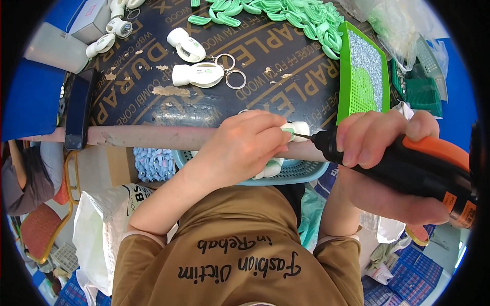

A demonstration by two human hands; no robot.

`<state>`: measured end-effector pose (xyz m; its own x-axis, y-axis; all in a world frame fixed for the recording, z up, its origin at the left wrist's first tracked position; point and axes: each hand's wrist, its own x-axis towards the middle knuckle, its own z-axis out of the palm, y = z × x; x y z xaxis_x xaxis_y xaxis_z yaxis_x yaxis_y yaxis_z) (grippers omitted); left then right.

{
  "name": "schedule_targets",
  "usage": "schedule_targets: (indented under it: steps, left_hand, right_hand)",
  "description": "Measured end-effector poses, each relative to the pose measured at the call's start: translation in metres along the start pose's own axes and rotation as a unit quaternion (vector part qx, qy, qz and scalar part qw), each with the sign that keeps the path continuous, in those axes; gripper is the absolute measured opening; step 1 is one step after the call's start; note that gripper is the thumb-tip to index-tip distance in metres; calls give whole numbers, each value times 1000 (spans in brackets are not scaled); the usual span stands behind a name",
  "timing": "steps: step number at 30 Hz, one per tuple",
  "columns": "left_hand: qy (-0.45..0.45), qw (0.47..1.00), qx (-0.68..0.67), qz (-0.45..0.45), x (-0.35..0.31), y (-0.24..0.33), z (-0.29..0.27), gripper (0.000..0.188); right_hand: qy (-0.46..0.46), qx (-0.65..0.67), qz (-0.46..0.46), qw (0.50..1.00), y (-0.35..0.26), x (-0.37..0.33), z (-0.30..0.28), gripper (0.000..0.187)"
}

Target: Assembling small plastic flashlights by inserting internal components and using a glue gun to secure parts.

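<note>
My left hand (242, 145) is closed around a small white keychain flashlight (301, 127) at the table's near edge, and a bit of light green plastic shows on it by my fingertips. Most of the flashlight is hidden by the fingers. My right hand (375, 137) grips a black and orange electric screwdriver (408, 163), its thin bit pointing left and meeting the flashlight at the green part. Farther back on the table lie two white keychain flashlights (204, 75) (188, 46) with metal split rings.
Green plastic pieces (306, 20) are heaped at the far side. A green tray (345, 76) of small silvery parts stands at right. A phone (80, 107) lies at the left edge beside more white flashlights (101, 46). Below the edge are a blue basket (301, 176) and blue pieces (153, 163).
</note>
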<state>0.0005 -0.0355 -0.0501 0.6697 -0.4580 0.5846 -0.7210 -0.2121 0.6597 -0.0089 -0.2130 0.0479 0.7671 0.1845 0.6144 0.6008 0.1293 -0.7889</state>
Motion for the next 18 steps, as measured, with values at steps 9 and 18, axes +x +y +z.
schedule_targets:
  steps: [9,18]
  left_hand:
    - [11,1000,-5,11,-1,-1,3,22]
    - [20,1000,6,20,-1,-3,4,21]
  right_hand:
    - [-59,-1,-3,998,4,0,-5,88]
    - [-32,44,-3,999,13,-4,-4,88]
